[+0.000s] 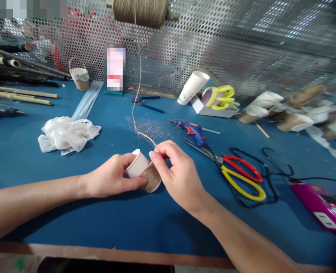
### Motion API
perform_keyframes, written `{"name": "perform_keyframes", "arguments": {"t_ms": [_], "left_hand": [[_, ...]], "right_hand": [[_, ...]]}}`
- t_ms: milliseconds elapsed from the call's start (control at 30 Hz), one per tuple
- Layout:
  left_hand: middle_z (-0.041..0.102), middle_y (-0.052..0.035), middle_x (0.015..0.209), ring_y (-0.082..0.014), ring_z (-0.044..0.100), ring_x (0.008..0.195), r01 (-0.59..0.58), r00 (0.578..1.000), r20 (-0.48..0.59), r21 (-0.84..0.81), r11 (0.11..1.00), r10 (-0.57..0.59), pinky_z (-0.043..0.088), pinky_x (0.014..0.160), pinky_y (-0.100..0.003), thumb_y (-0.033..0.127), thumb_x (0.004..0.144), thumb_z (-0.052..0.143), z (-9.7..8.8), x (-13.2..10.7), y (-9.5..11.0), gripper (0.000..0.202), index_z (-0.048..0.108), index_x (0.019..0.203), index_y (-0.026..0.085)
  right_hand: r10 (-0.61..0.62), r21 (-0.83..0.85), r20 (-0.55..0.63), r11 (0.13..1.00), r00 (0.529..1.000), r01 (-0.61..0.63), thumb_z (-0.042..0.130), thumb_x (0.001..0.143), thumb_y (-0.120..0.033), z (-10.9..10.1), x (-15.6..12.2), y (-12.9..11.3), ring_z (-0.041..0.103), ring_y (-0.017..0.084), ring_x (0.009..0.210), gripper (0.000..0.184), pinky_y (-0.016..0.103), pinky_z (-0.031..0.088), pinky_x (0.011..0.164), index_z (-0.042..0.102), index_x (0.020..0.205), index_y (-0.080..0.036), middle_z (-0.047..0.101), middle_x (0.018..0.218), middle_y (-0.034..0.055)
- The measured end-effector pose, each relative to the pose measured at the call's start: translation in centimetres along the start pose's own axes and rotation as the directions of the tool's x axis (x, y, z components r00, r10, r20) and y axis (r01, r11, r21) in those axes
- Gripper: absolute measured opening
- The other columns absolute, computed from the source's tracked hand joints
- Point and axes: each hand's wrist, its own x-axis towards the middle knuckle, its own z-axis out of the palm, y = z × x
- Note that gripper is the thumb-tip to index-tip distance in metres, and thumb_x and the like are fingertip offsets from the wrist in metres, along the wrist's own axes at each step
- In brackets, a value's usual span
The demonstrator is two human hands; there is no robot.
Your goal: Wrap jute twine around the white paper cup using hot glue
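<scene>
A white paper cup point(137, 166) lies tilted in my left hand point(112, 176), its mouth toward the upper left. Brown twine point(151, 179) is wound closely round the lower part of the cup. My left thumb presses on the wound part while the fingers go behind the cup. Between thumb and forefinger my right hand point(175, 167) pinches the loose twine point(140, 72) right beside the cup. From there the strand runs up to a large twine spool point(141, 11) on a rod at the top.
Red-and-yellow-handled scissors point(243, 178) and a blue glue gun point(192, 131) lie to the right, near a purple power strip point(321, 206). White lace point(67, 134) is heaped at left. Pliers point(148, 103), stacked cups point(193, 87) and a finished-looking small basket point(80, 79) stand farther back.
</scene>
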Motion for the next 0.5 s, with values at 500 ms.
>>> {"name": "perform_keyframes", "arguments": {"t_ms": [500], "left_hand": [[0.054, -0.0023, 0.079, -0.0128, 0.049, 0.071, -0.174, 0.983, -0.050, 0.095, 0.980, 0.179, 0.043, 0.064, -0.023, 0.023, 0.074, 0.058, -0.04, -0.10, -0.29, 0.023, 0.056, 0.091, 0.009]], "right_hand": [[0.180, -0.019, 0.157, 0.984, 0.971, -0.179, 0.036, 0.091, -0.031, 0.65, -0.24, -0.08, 0.048, 0.013, 0.058, 0.020, 0.028, 0.039, 0.056, 0.039, 0.073, -0.022, 0.051, 0.066, 0.0009]]}}
